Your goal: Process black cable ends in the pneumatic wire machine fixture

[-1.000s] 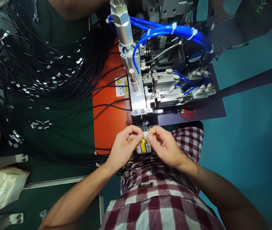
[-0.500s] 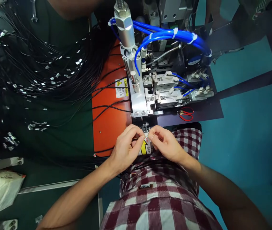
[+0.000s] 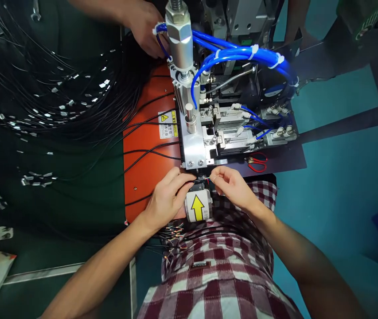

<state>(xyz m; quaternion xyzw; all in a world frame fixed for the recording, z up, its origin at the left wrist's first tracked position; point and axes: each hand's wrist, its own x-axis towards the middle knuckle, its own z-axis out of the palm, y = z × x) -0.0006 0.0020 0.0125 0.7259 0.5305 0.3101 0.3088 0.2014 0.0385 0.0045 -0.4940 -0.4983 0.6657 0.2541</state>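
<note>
My left hand (image 3: 167, 197) and my right hand (image 3: 230, 185) meet at the front of a small press machine (image 3: 195, 133). Both pinch the thin end of a black cable (image 3: 203, 178) just under the machine's metal block, the left from the left side, the right from the right. Below the hands sits a white cylinder with a yellow arrow label (image 3: 197, 207). Bare wire ends (image 3: 172, 232) with copper tips hang by my checked shirt.
A large bundle of black cables with metal clips (image 3: 52, 102) covers the green table to the left. An orange plate (image 3: 149, 159) carries a warning sticker (image 3: 168, 124). Blue air hoses (image 3: 242, 53) loop over the machine. Red-handled snips (image 3: 257, 161) lie right. Another person's hand (image 3: 145, 26) reaches in at the top.
Both hands have moved up from in front of the arrow-labelled cylinder to the machine's front, uncovering the arrow. Another person's hand has come into sight at the top.
</note>
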